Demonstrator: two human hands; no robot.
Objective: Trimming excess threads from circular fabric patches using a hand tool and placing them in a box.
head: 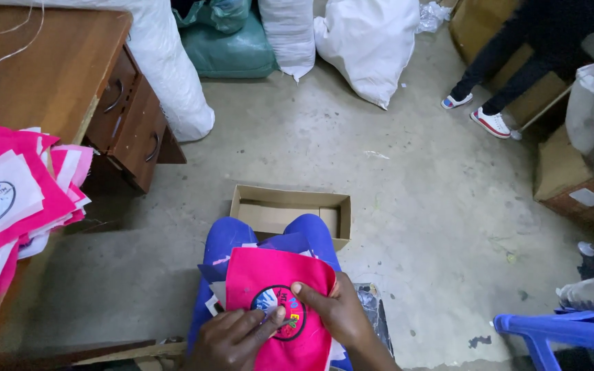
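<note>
Fingers of left hand (pixel 232 340) and right hand (pixel 335 309) pinch the pink fabric piece (pixel 280 302) on the lap.

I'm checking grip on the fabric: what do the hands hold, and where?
Both the left hand and right hand pinch the pink cloth piece at its round printed emblem, on the lap.

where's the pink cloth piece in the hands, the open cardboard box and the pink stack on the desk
pink cloth piece (pixel 259 275), head view, upper bare part
open cardboard box (pixel 290 198), head view, back wall
pink stack (pixel 39 192), head view, top pink piece
</note>
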